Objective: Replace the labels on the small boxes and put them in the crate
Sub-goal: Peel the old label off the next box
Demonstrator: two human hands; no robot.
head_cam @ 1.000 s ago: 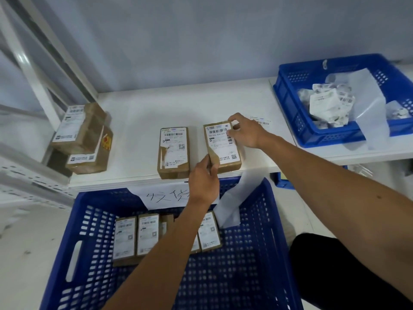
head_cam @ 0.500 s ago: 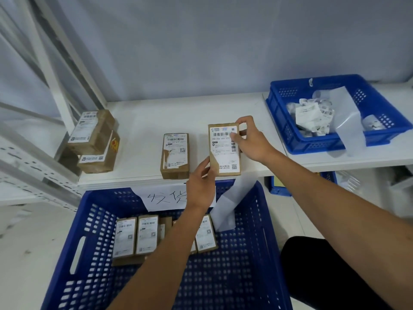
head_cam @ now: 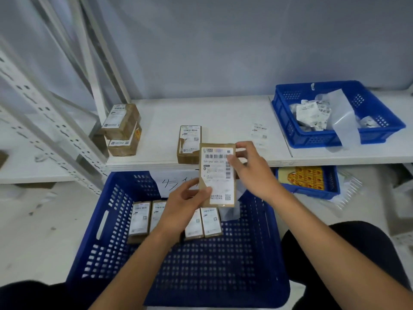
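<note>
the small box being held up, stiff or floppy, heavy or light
Probably stiff: the small box shows straight edges though the left hand and right hand hold only its corners. Likely light for its size, since fingertips carry it. Flat faces make rolling unlikely.

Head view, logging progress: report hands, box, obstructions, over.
Left hand and right hand both grip small brown cardboard box with white label. Box held over large blue plastic crate, not yet in. No obstruction seen below it.
</note>
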